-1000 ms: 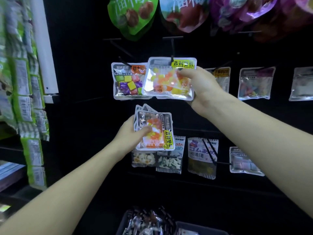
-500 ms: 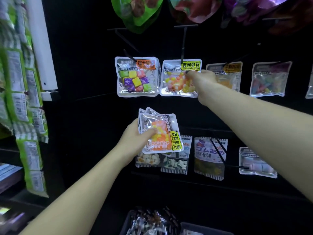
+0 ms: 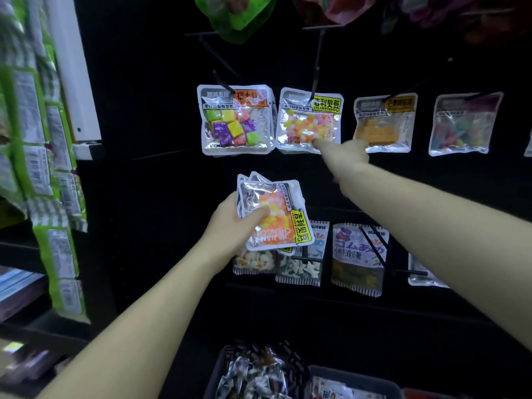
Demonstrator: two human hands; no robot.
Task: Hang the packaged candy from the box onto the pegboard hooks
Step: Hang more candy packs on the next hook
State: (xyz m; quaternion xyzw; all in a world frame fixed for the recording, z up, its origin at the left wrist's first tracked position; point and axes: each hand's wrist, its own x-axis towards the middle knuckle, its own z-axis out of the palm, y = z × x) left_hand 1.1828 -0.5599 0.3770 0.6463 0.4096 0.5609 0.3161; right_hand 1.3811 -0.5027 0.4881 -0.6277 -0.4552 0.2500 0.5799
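left hand (image 3: 230,223) pinches stack of silver jellybean packets (image 3: 273,214) | right hand (image 3: 342,156) fingertip touches hung packet (image 3: 309,120) | stack lies below-left of its hook (image 3: 316,73)

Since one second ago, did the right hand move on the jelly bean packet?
Yes. The right hand dropped from the hung jelly bean packet's top corner to its bottom edge.

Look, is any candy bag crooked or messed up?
Nothing looks damaged. The jelly bean bag hangs straight on its hook. Only the bags in the left hand are turned sideways, because they are not yet hung.
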